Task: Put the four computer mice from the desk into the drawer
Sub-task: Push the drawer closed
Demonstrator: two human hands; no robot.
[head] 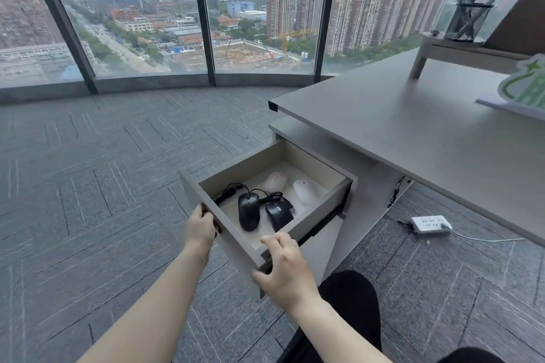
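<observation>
The grey drawer [236, 240] under the desk stands pulled out. Inside lie two black wired mice, one larger [248, 211] and one smaller [278, 215], with their cables coiled behind them. Two white mice rest further back, one at the left [275, 181] and one at the right [305, 191]. My left hand [200, 230] grips the left end of the drawer's front panel. My right hand [284, 270] holds the front panel's right corner, fingers over its top edge.
The grey desk top [413, 127] stretches to the right, carrying a monitor riser [451, 51] with a pen holder [466, 19] and a green-and-white sign [525, 85]. A white power strip [430, 224] lies on the carpet beneath. My dark-clothed knee [354, 300] is just below the drawer.
</observation>
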